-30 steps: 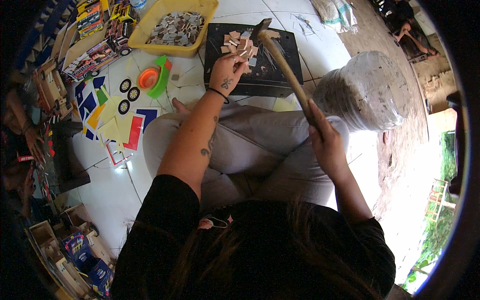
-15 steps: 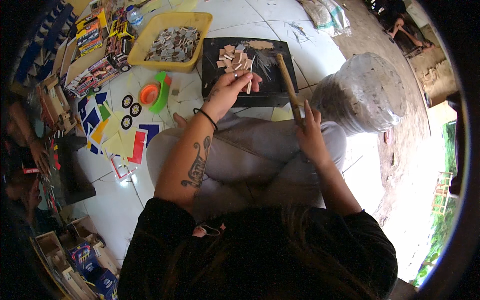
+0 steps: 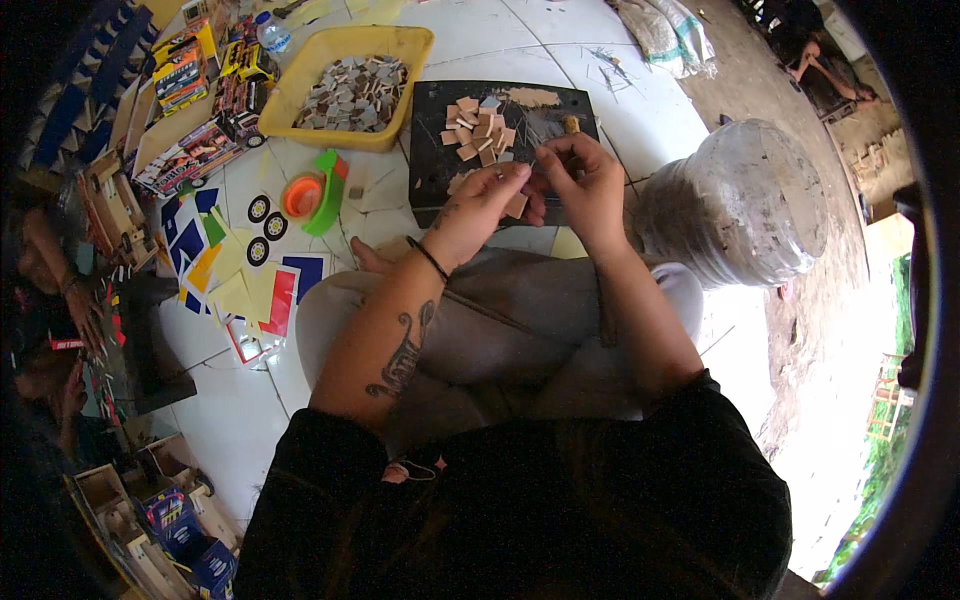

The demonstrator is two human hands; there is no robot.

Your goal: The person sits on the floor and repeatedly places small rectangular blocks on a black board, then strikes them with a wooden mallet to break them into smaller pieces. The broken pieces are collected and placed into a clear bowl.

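My left hand (image 3: pixel 478 210) is closed on a small flat wooden piece (image 3: pixel 516 206), its tan face showing below the fingertips. Close against it, my right hand (image 3: pixel 585 185) has its fingers pinched together; what they hold, if anything, is too small to make out. Both hands are over the near edge of a black block (image 3: pixel 432 150). On that block lies a pile of small tan wooden pieces (image 3: pixel 478 130). Beyond my right knuckles shows the end of a wooden stick (image 3: pixel 571 124); my right hand hides much of the rest.
A yellow basin (image 3: pixel 420 60) of small grey and brown pieces stands behind left. Nearby are an orange tape roll on a green dispenser (image 3: pixel 328 190), black wheels (image 3: pixel 267 225), coloured sheets (image 3: pixel 235 290) and toy trucks (image 3: pixel 195 155). A plastic-wrapped drum (image 3: pixel 735 205) stands right. Another person's hand (image 3: pixel 82 305) is far left.
My right hand has let go of the wooden stick and come up to meet my left. My left hand has shifted slightly nearer, and the wooden piece in it now shows its flat face.
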